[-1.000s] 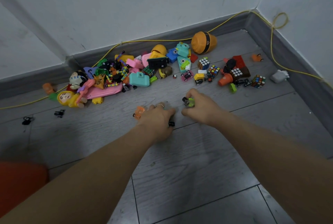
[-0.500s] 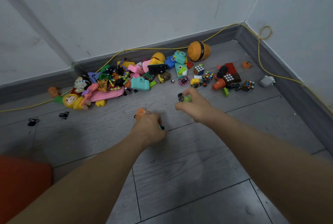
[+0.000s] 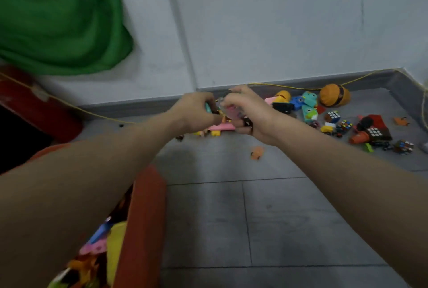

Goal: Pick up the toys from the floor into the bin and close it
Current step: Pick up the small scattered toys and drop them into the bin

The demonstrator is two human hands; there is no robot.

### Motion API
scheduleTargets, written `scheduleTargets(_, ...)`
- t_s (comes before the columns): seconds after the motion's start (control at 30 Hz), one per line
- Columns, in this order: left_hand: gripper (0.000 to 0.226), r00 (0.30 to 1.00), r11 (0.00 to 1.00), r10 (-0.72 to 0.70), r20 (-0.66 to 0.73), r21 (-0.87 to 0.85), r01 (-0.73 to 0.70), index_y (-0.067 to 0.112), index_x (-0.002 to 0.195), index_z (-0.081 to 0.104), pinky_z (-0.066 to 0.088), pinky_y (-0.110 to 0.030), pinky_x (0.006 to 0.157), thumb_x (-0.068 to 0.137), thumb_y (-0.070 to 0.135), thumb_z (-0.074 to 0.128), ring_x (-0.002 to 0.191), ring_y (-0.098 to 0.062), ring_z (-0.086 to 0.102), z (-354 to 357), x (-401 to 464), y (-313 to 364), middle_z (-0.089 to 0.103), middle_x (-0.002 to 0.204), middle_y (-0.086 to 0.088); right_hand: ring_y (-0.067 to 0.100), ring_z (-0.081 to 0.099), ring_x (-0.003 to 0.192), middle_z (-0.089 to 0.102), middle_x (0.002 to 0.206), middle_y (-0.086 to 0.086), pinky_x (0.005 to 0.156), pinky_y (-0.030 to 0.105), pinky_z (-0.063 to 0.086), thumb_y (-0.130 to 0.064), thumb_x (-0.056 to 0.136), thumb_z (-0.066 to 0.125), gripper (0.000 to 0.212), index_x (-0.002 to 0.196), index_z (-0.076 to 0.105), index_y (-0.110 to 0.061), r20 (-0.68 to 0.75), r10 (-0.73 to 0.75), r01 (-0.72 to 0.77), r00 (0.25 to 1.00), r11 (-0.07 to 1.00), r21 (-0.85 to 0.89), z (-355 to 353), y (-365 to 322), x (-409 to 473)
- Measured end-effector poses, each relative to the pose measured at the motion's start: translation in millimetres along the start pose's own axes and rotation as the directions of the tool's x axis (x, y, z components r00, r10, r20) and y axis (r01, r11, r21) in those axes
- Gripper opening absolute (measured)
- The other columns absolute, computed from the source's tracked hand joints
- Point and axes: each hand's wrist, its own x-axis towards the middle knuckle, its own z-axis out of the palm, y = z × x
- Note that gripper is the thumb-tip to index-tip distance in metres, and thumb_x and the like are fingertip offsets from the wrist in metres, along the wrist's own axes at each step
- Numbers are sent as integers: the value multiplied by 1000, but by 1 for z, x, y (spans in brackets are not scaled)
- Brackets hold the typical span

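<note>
Here, a person's left hand (image 3: 196, 111) and right hand (image 3: 245, 111), each clutching small toys, hover together above the floor pile (image 3: 324, 116), so carrying them left to drop into the orange bin (image 3: 141, 218) seems next.

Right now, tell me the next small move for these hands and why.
Probably swing both hands back and left over the orange bin and let go. The left hand and right hand are each curled around small toys, raised above the floor, and the bin sits open below the left arm.
</note>
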Motion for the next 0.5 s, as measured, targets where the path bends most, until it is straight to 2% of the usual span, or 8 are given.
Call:
scheduleTargets(0.1, 20, 995, 989, -88, 41, -117, 92, 9, 92, 67, 61, -36, 66, 76, 17, 75, 75, -24, 68, -62, -29, -42, 68, 83, -11, 12, 23, 46, 39, 61, -1, 48, 23, 12, -14, 84, 58, 21, 97, 44, -23, 234, -62, 63, 970, 998, 5, 67, -28, -10)
scheduleTargets(0.2, 25, 975, 961, -190, 113, -183, 208, 7, 102, 68, 62, -44, 74, 78, 8, 74, 85, -31, 71, -108, -62, -85, 70, 97, -21, 12, 20, 47, 36, 64, 1, 49, 23, 11, -14, 84, 58, 22, 97, 42, -22, 378, -114, 129, 919, 991, -15, 123, -42, -19)
scheduleTargets(0.33, 20, 930, 916, -298, 215, -209, 342, 12, 107, 68, 60, -36, 71, 88, 7, 65, 98, -29, 68, -135, -110, -132, 68, 107, -17, 12, 28, 45, 44, 71, 6, 43, 19, 20, -14, 80, 62, 28, 100, 46, -23, 426, -133, 196, 895, 975, -106, 187, -42, -30)
scheduleTargets(0.4, 20, 892, 880, -335, 302, -237, 411, 14, 105, 67, 59, -36, 73, 88, 4, 64, 95, -24, 65, -133, -129, -147, 66, 103, -10, 13, 34, 49, 50, 76, 7, 42, 20, 23, -17, 78, 66, 32, 104, 48, -24, 410, -122, 205, 904, 965, -166, 211, -33, -33)
scheduleTargets(0.47, 24, 822, 844, -387, 417, -200, 498, 18, 100, 66, 59, -41, 81, 83, 2, 68, 91, -19, 66, -125, -139, -155, 68, 96, -4, 13, 49, 59, 59, 81, 1, 46, 23, 34, -23, 78, 70, 33, 107, 53, -25, 385, -118, 211, 915, 955, -207, 227, -17, -30)
scheduleTargets(0.5, 25, 770, 839, -426, 476, -110, 533, 20, 101, 67, 58, -43, 86, 81, 5, 71, 95, -20, 67, -123, -143, -157, 70, 99, -4, 13, 57, 70, 63, 88, -2, 54, 25, 40, -30, 78, 71, 35, 110, 55, -27, 379, -88, 186, 921, 955, -231, 235, -8, -29)
